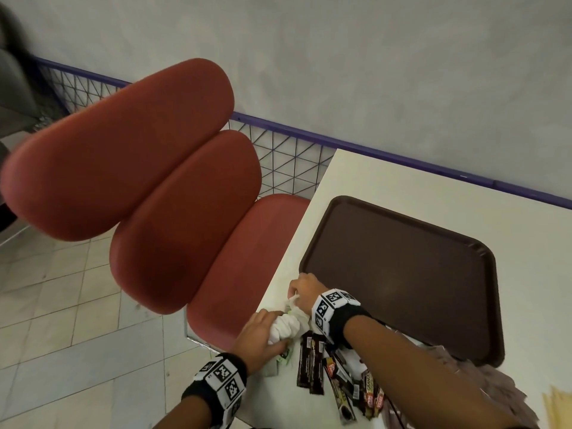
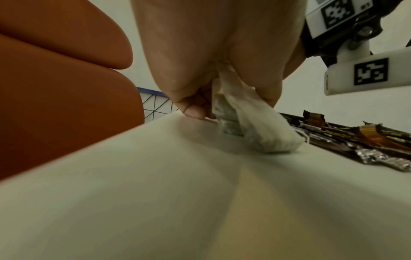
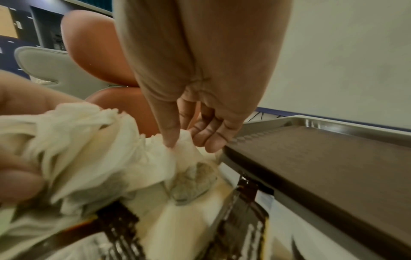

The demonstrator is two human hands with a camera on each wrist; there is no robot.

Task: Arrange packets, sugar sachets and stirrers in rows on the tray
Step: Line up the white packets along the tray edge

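Note:
A small white plastic bag (image 1: pixel 289 326) with contents inside lies at the table's left edge, just in front of the bare brown tray (image 1: pixel 402 267). My left hand (image 1: pixel 266 331) grips the bag's body; in the left wrist view the left hand (image 2: pixel 222 105) wraps the bag (image 2: pixel 264 133). My right hand (image 1: pixel 297 294) pinches the bag's twisted top; its wrist view shows the right hand's (image 3: pixel 189 142) thumb and fingers closed on the plastic bag (image 3: pixel 133 158) beside the tray (image 3: pixel 333 158). Several dark coffee packets (image 1: pixel 312 363) lie loose near the bag, also in the left wrist view as packets (image 2: pixel 355 139).
A red padded chair (image 1: pixel 161 187) stands close to the left of the white table (image 1: pixel 387 181). A purple wire rail (image 1: pixel 294 144) runs along the wall behind. Crumpled brownish paper (image 1: pixel 495 385) and something pale yellow (image 1: pixel 557 410) lie at the front right. A green sachet (image 1: pixel 284 356) peeks from under my left hand.

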